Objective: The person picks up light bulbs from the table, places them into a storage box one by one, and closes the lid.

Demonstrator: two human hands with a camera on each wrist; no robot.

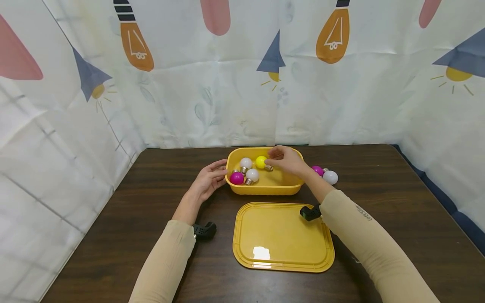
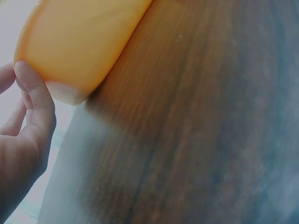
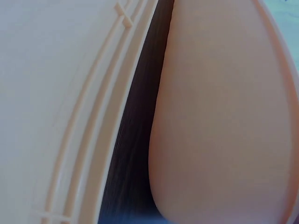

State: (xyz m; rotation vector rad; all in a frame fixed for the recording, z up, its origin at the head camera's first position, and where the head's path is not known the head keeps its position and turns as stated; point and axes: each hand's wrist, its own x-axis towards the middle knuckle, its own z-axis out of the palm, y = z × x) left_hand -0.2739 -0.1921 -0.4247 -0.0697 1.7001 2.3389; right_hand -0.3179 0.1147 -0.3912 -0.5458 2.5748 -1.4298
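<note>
The right sleeve point(image 1: 367, 235) is cropped, its grip point(image 1: 286, 160) partly hiding the tub point(image 1: 265, 190).

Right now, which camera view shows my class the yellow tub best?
The head view, because it shows the yellow tub from above, with its inside and most of its rim. The left wrist and right wrist views each show only part of its outside.

The right hand point(image 1: 285, 160) hides part of the yellow bin point(image 1: 265, 190), which the left wrist view crops.
</note>
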